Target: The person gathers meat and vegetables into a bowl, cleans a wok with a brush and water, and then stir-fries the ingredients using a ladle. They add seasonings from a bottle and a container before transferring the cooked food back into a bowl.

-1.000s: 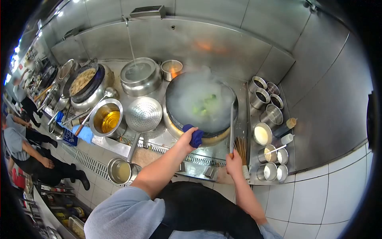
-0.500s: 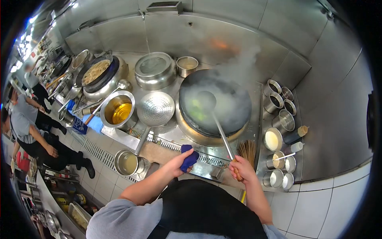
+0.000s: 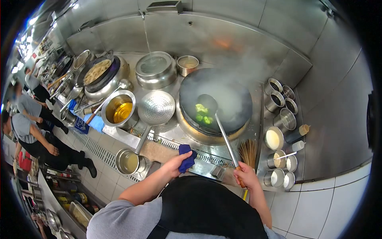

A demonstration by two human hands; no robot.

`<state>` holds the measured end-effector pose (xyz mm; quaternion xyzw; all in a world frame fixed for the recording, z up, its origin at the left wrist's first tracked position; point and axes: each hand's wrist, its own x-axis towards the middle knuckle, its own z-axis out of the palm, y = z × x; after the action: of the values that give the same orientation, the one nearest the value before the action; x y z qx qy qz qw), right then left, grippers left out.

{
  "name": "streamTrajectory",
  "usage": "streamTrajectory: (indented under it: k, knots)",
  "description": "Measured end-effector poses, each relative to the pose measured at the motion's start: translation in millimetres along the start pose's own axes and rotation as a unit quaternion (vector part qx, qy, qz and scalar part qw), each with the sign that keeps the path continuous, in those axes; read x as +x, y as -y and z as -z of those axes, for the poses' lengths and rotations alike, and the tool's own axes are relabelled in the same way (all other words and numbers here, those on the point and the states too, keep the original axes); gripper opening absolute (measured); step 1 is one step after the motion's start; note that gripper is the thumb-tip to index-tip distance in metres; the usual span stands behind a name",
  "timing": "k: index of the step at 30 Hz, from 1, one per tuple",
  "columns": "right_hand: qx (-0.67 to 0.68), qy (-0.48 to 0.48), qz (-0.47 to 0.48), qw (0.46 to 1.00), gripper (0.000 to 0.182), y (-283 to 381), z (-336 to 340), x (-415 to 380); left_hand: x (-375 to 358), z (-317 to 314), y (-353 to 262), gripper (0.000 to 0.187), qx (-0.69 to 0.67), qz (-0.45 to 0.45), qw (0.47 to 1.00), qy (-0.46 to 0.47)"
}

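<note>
My right hand [image 3: 247, 176] is wrapped round the wooden grip of a long metal ladle [image 3: 225, 137]. The ladle's bowl rests inside a black wok [image 3: 238, 113], beside several bright green pieces that look like broccoli [image 3: 204, 118]. Steam hangs over the wok and blurs its far half. My left hand [image 3: 177, 164] is closed on a bunched dark blue cloth [image 3: 187, 156] in front of the stove's near edge. Whether the cloth touches the wok's rim or a handle cannot be made out.
Left of the wok are a perforated strainer [image 3: 157, 106], a pot of yellow oil [image 3: 119, 97] and a lidded pot [image 3: 156, 81]. Seasoning containers [image 3: 274, 138] line the right side, near a bamboo brush [image 3: 248, 152]. Several people stand at the left, one in a grey shirt [image 3: 20, 124].
The steam has thinned, so the green pieces show more clearly. The ladle and my right hand have shifted slightly right and down. My left hand still grips the cloth, moved a little left.
</note>
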<state>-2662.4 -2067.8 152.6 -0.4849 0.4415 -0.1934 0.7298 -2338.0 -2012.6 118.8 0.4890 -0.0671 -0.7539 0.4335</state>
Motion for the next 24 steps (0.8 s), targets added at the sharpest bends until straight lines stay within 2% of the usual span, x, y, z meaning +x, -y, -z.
streamTrajectory:
  k: [5,6,7,11,13,14,15,16,17,18,20,24]
  knots:
    - [-0.038,-0.019,-0.009,0.999,0.038,-15.1,-3.5,-0.3,18.5,-2.2,-5.3,0.037,-0.036,-0.025,0.997,0.056]
    - [-0.333,-0.139,0.094,0.928,0.042,-26.5,-10.8,-0.8,22.9,-4.9,-10.1,0.038,-0.061,-0.023,0.996,0.057]
    - [-0.588,-0.243,0.187,0.749,0.045,-33.1,-15.8,-1.5,28.1,-7.2,-15.1,0.039,-0.087,-0.02,0.994,0.058]
    - [-0.553,-0.248,0.172,0.777,0.05,1.2,-25.1,-37.9,38.0,-28.8,-39.5,0.049,-0.074,-0.051,0.995,0.03]
    - [-0.361,-0.155,0.082,0.916,0.05,27.4,-22.1,-60.8,49.1,-31.2,-48.8,0.052,-0.066,-0.041,0.996,0.032]
    - [-0.278,-0.136,0.031,0.95,0.049,25.2,-17.3,-64.3,55.1,-34.6,-53.2,0.052,-0.067,-0.047,0.995,0.053]
    - [-0.277,-0.141,0.032,0.95,0.049,25.7,-16.6,-65.8,62.3,-38.3,-56.3,0.051,-0.069,-0.054,0.993,0.075]
    - [-0.336,-0.154,0.045,0.928,0.049,27.8,-15.9,-66.1,69.0,-41.5,-58.5,0.049,-0.074,-0.045,0.992,0.091]
    - [-0.393,-0.165,0.058,0.903,0.049,29.7,-15.8,-66.1,75.7,-45.6,-60.4,0.049,-0.072,-0.044,0.992,0.093]
    - [-0.393,-0.168,0.059,0.902,0.049,29.9,-16.5,-63.2,82.9,-50.9,-61.7,0.047,-0.041,-0.043,0.995,0.083]
    - [-0.525,-0.227,0.055,0.818,0.048,25.9,-18.0,-50.9,88.9,-63.1,-60.8,0.042,-0.004,-0.036,0.998,0.059]
    - [-0.543,-0.306,0.113,0.774,0.043,5.6,-18.1,-39.9,92.0,-70.9,-54.9,0.038,-0.033,-0.003,0.999,0.012]
